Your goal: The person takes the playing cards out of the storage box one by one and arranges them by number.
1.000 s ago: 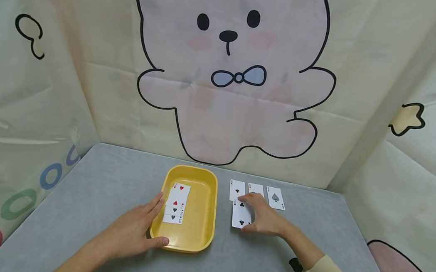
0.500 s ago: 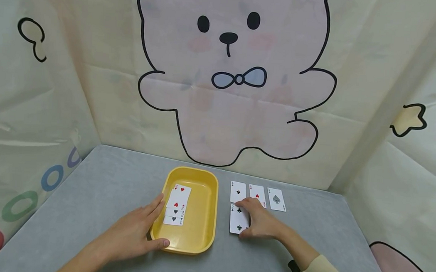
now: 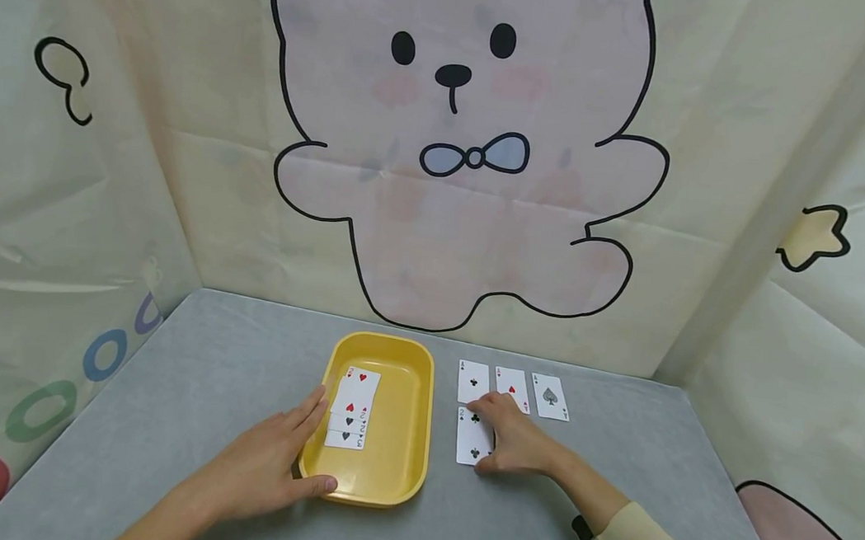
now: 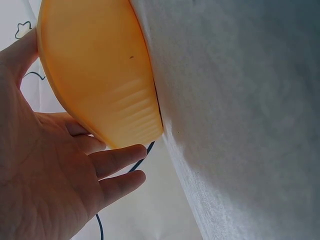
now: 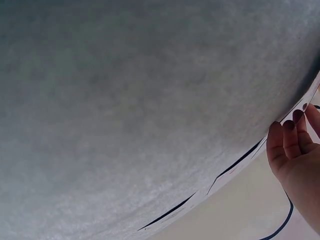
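My right hand (image 3: 515,440) holds a two of clubs (image 3: 469,436) by its far and near edges, between fingers and thumb. The card lies face up on the table, just below an ace of clubs (image 3: 474,380); the hand covers its right edge. Beside that ace are a red ace (image 3: 512,384), partly behind the fingers, and an ace of spades (image 3: 550,396). At a yellow tray (image 3: 389,486), my left hand (image 3: 264,462) touches the left rim with extended fingers, its thumb over the near corner. Overlapping cards (image 3: 352,405) lie inside, a two of hearts on top.
A grey cloth (image 3: 250,333) covers the table. Behind it hangs a cream curtain (image 3: 208,165) with a bear drawing, and more fabric stands at both sides. The tray's outer wall (image 4: 95,65) shows close up in the left wrist view.
My right hand has brought the two of clubs slightly left and nearer, off the ace of clubs to a spot below it. The left hand stays at the tray.
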Demonstrator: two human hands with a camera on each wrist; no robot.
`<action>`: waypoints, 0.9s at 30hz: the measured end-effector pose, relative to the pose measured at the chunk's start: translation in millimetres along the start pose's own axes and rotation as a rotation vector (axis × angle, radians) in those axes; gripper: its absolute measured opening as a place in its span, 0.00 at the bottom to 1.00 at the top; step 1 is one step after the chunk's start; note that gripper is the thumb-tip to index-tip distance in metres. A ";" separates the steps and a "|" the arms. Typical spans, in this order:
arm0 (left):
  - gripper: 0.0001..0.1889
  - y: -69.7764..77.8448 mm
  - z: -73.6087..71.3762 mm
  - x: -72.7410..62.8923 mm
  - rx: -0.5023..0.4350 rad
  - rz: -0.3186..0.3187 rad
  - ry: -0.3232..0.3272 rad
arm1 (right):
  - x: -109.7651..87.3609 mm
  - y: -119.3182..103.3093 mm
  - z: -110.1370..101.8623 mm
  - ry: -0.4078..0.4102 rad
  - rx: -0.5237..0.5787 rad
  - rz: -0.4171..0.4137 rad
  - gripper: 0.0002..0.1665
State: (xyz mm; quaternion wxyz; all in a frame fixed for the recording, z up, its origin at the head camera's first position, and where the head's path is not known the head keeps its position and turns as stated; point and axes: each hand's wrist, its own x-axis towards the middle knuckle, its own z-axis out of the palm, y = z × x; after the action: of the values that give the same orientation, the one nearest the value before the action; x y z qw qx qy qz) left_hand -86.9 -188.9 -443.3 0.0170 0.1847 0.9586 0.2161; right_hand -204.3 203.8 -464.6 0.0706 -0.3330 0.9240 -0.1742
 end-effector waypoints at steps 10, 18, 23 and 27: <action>0.57 0.8 -1.5 0.2 -0.005 -0.005 -0.008 | 1.5 1.3 -0.2 -0.023 -0.023 0.031 0.47; 0.57 0.2 -0.9 -0.6 -0.005 0.003 0.001 | 1.5 3.9 1.3 -0.009 -0.013 0.014 0.49; 0.56 -1.1 0.5 -1.0 -0.001 0.009 0.012 | 1.6 5.2 2.9 -0.010 0.001 0.028 0.49; 0.56 -1.6 1.1 -1.1 -0.001 0.010 0.014 | 1.2 5.0 3.0 -0.005 0.012 0.034 0.49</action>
State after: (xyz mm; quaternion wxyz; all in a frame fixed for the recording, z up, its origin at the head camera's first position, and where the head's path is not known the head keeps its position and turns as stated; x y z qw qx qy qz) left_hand -86.3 -190.1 -445.0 0.0093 0.1882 0.9576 0.2179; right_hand -207.4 205.8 -469.3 0.0781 -0.3171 0.9283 -0.1779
